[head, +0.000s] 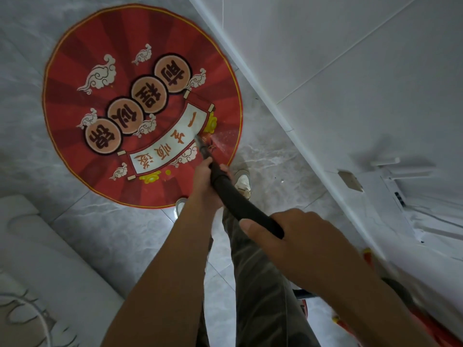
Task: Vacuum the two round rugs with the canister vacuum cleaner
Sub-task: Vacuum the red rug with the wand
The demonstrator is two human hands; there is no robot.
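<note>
A round red rug (100, 101) with printed circles, clouds and a white scroll lies on the grey tiled floor. A black vacuum wand (240, 199) slants down to it, and its narrow nozzle tip (199, 141) touches the rug near the right edge, beside a patch of pale dust. My left hand (205, 179) grips the wand low down, near the nozzle. My right hand (295, 236) grips the upper end of the wand, closer to me. Only one rug shows, and the canister is not visible.
A white wall with a baseboard (263, 78) runs diagonally on the right, close to the rug. A pale cushioned piece of furniture (37, 259) fills the lower left. My shoes (241, 180) stand at the rug's near edge. Red and orange items (368, 254) sit at the lower right.
</note>
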